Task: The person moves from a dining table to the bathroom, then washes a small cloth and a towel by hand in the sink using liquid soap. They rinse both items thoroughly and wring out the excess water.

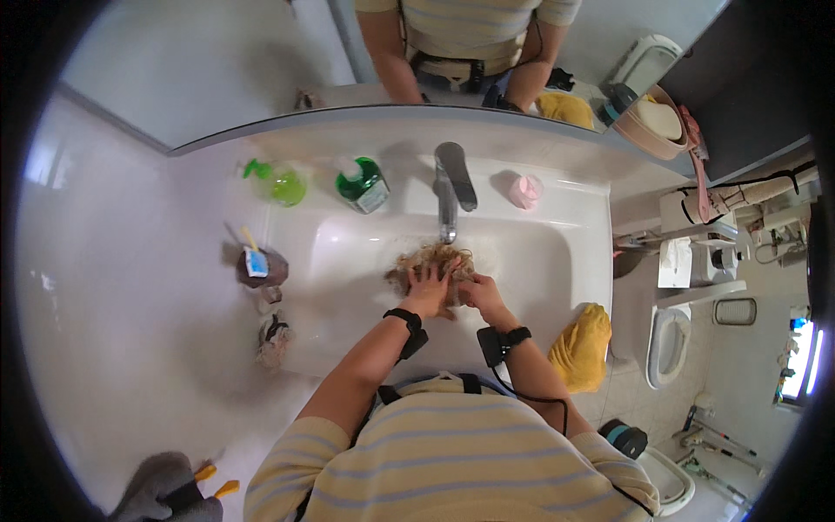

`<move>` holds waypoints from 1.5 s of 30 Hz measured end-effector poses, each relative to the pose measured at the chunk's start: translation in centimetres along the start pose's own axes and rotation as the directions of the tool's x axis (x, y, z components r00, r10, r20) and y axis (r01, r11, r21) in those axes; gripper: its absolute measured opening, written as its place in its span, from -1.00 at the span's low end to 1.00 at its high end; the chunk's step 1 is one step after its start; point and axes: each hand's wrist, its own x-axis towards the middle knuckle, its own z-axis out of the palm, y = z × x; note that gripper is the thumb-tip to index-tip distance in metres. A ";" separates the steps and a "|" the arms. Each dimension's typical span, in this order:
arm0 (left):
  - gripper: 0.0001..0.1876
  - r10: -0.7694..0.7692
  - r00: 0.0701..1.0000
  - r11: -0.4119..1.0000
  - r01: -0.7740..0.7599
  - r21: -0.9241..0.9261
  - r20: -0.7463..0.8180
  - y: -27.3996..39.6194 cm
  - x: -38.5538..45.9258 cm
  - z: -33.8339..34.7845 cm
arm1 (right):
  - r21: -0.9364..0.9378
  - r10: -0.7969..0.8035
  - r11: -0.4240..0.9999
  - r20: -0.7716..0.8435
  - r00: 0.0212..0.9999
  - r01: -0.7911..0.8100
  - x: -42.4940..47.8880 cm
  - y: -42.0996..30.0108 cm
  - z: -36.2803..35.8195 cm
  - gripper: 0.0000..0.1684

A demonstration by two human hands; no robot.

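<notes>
A wet-looking clump of curly light-brown hair [430, 253], perhaps a wig or a doll's head, lies in the white sink basin [535, 274] beneath the spout of the chrome faucet [447, 202]. Across its top rests my left hand [427, 290], fingers spread and palm down. My right hand [483, 297] has its fingers curled around the clump's right edge. Both hands hide much of the underside. Whether water is running cannot be made out. Each wrist carries a black strap with a small device.
Along the sink's back ledge stand a light-green pump bottle [287, 186], a dark-green bottle [363, 186] and a pink cup [526, 192]. A brown cup [262, 269] with a toothbrush is at left. A yellow cloth [582, 352] drapes over the right rim. A mirror [261, 59] spans the wall behind.
</notes>
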 end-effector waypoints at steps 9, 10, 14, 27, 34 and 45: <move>-0.57 -0.335 0.892 0.047 -0.306 -0.951 -0.303 -5.3 -2.7 -0.7 | -0.666 -0.293 0.590 0.352 0.889 0.457 -3.6 -12.3 10.6 -0.68; -0.57 -0.362 0.896 -0.221 -0.352 -0.910 -0.259 -5.3 -3.9 -0.9 | -0.775 -0.403 0.265 0.452 0.796 0.574 -3.9 -13.9 11.6 -0.58; -0.54 -0.396 0.872 -0.668 -0.489 -0.561 -0.289 -5.5 -7.1 -4.0 | -0.844 -0.467 -0.109 0.510 0.722 0.525 -4.7 -20.8 14.7 -0.65; -0.50 -0.312 0.730 -0.843 -0.508 -0.178 -0.608 -4.8 -8.4 -12.0 | -0.744 -0.118 -0.321 0.645 0.755 0.586 9.0 -29.4 21.4 -0.53; -0.70 -0.572 0.673 -0.658 -0.718 -0.229 -0.469 -5.1 -4.2 -13.5 | -0.790 -0.225 0.054 0.587 0.778 0.611 15.2 -26.3 20.8 -0.50; -0.76 -0.514 0.724 -0.735 -0.649 -0.199 -0.461 -5.8 -2.3 -12.7 | -0.748 -0.230 0.625 0.100 0.968 0.226 13.1 -24.7 21.8 -0.33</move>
